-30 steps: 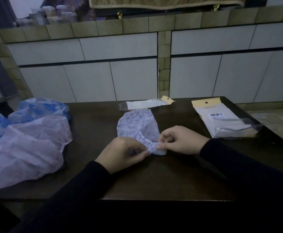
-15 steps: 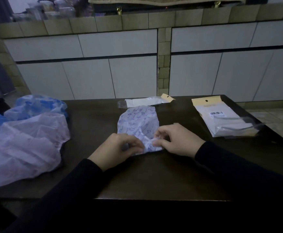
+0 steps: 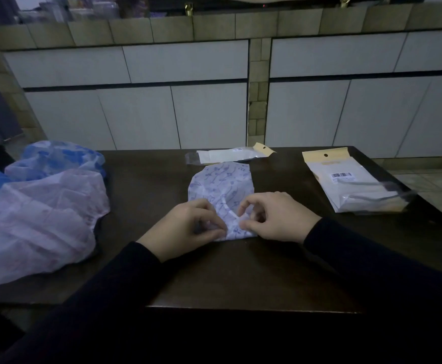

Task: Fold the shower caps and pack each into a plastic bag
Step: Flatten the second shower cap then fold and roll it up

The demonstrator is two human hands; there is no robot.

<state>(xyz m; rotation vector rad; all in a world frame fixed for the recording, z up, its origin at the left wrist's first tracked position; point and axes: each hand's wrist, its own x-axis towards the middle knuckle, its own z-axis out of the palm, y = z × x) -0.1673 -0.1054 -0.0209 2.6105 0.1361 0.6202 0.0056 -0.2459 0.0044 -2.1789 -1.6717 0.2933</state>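
Fingers (image 3: 209,228) of the left hand (image 3: 185,229) curl and pinch the near edge of a folded shower cap (image 3: 222,185), white with blue print, lying mid-tabletop (image 3: 240,271). At far left, loose caps (image 3: 38,219) lie heaped, pinkish over blue-patterned. The right hand (image 3: 277,216) pinches the same near edge, just beside the left. Beyond the cap lies a flat plastic bag (image 3: 230,155) holding something white. At right, a stack of header-card bags (image 3: 351,185) with white contents, a barcode label on top.
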